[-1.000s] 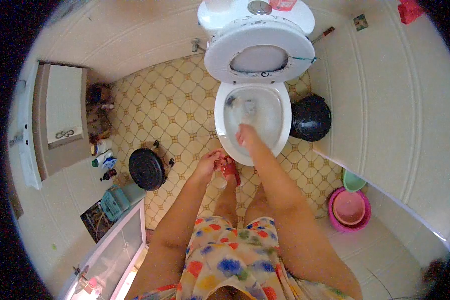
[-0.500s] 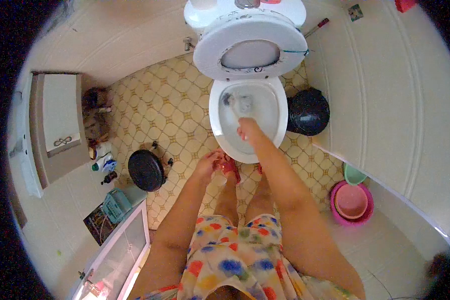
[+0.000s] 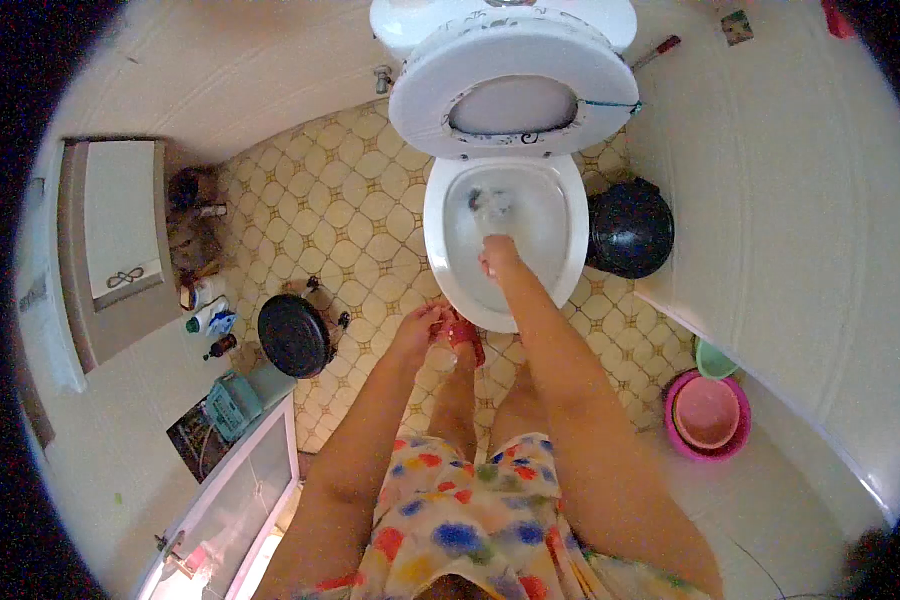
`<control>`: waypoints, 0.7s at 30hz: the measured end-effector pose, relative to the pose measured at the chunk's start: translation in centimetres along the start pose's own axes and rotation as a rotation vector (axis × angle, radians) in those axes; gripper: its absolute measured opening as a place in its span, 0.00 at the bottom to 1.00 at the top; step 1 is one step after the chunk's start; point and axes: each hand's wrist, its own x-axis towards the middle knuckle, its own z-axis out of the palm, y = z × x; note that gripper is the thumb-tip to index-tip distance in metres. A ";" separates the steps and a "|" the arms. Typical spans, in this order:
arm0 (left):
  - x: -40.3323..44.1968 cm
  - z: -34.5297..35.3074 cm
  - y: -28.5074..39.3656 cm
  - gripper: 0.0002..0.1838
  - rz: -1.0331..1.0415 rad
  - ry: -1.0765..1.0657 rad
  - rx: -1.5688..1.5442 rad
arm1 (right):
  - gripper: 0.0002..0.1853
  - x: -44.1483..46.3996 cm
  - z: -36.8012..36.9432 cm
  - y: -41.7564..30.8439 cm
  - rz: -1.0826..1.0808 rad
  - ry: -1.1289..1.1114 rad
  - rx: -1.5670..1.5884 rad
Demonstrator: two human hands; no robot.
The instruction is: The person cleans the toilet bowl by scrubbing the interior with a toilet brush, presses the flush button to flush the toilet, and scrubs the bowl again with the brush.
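Observation:
Over the open toilet bowl (image 3: 510, 300), my right hand (image 3: 498, 256) is closed round the handle of a toilet brush (image 3: 478, 200), whose dark head is inside the bowl near its back left. The handle is mostly hidden by the fist. My left hand (image 3: 425, 328) hangs low beside the front left of the bowl, above a red slipper (image 3: 465, 340); its fingers are bent, and whether they hold anything is too small to tell. The toilet lid and seat (image 3: 420, 105) stand raised against the tank.
A black bin (image 3: 632, 228) stands right of the toilet. Pink basins (image 3: 708, 412) and a green basin (image 3: 715, 358) are at the lower right. On the left are a black round stool (image 3: 294, 336), bottles (image 3: 208, 315), a cabinet (image 3: 120, 220) and a teal basket (image 3: 234, 404).
The brush head has shifted about inside the bowl, and my right fist has moved slightly with it. My left hand stays beside the bowl. The whole view has shifted a little.

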 end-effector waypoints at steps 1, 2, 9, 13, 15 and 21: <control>0.0 -0.1 0.1 0.12 0.005 -0.003 0.009 | 0.04 -2.2 -2.4 -2.0 0.200 0.058 0.696; 0.0 -0.1 0.1 0.13 -0.015 0.031 0.019 | 0.05 -3.9 -4.2 -3.2 0.403 0.115 1.391; 0.8 -1.8 -0.8 0.14 -0.064 0.108 0.020 | 0.07 -8.3 -6.6 0.4 0.193 0.049 2.059; 0.5 -0.8 -0.3 0.14 -0.079 0.123 0.045 | 0.10 -10.7 -8.3 -0.3 0.080 -0.022 2.158; 0.2 -0.2 0.4 0.12 -0.074 0.117 0.040 | 0.10 -7.6 -7.2 1.3 0.103 0.012 2.160; 0.9 0.0 0.6 0.13 -0.080 0.132 0.049 | 0.09 -4.2 -6.6 -0.5 0.118 0.023 2.177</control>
